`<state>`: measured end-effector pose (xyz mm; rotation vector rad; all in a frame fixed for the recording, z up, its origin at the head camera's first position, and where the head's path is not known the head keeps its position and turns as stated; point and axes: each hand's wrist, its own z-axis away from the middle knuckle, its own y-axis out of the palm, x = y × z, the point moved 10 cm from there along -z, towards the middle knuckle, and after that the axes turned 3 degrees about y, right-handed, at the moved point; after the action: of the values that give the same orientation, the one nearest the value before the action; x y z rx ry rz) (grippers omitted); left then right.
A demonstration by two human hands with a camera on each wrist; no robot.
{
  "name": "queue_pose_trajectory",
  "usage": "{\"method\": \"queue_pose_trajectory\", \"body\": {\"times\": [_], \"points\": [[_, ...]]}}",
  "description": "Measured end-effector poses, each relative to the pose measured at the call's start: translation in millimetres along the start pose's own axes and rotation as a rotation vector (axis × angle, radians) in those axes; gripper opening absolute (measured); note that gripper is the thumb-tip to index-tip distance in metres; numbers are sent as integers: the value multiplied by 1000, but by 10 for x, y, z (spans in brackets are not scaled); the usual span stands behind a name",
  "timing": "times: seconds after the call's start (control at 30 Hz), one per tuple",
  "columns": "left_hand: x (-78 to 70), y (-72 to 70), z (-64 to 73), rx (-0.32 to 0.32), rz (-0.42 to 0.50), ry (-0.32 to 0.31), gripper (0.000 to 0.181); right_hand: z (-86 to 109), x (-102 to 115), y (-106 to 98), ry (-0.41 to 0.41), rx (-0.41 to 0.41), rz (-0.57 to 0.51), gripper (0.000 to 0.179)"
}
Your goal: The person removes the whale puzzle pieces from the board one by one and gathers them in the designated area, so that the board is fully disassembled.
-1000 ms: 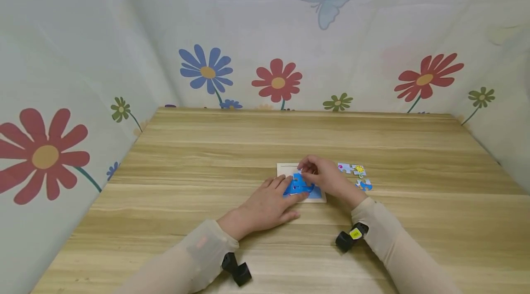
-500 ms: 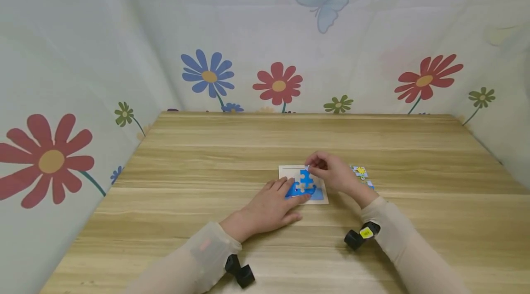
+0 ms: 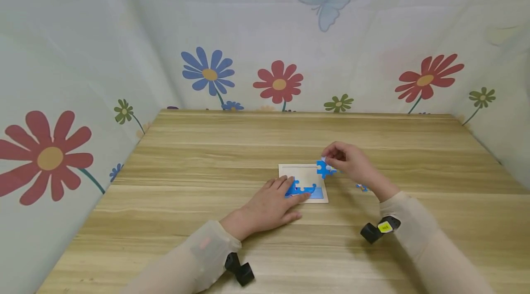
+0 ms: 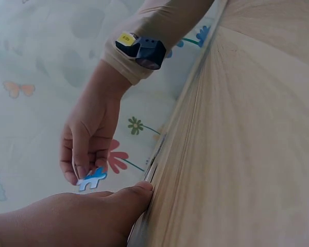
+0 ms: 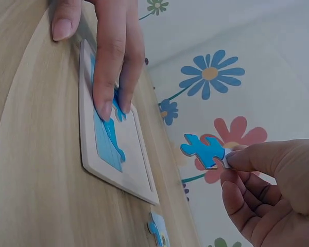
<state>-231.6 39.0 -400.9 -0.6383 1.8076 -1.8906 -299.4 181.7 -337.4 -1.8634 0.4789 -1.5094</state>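
My right hand (image 3: 352,163) pinches a blue jigsaw piece (image 5: 203,150) by its pale end between thumb and forefinger. The piece is raised off the table beyond the right back corner of a pale, framed puzzle board (image 3: 304,173). My left hand (image 3: 262,209) rests on the board's left side, its fingers spread over blue pieces (image 3: 304,190) laid along the bottom. Part of those pieces is hidden under the fingers. In the right wrist view, the upper part of the board shows bare backing.
A loose jigsaw piece (image 3: 361,187) lies on the wooden table (image 3: 207,147) to the right of the board, partly behind my right forearm. Another loose piece is largely hidden by the right hand. A flower-printed cloth (image 3: 265,31) hangs behind the table.
My right hand has lifted the blue piece out of the board and carried it right and up, baring the backing where it was. The left hand has stayed on the board.
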Motion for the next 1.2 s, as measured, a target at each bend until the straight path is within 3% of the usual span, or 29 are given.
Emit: {"method": "queue_pose_trajectory", "body": {"times": [0.7,1.2], "points": [[3,6,3,-21,-1,2,51,186,-307,-162,42,25,40,12],[3,21,0,-13,7,2,52,274,-486,-105,42,118,-4,9]]}}
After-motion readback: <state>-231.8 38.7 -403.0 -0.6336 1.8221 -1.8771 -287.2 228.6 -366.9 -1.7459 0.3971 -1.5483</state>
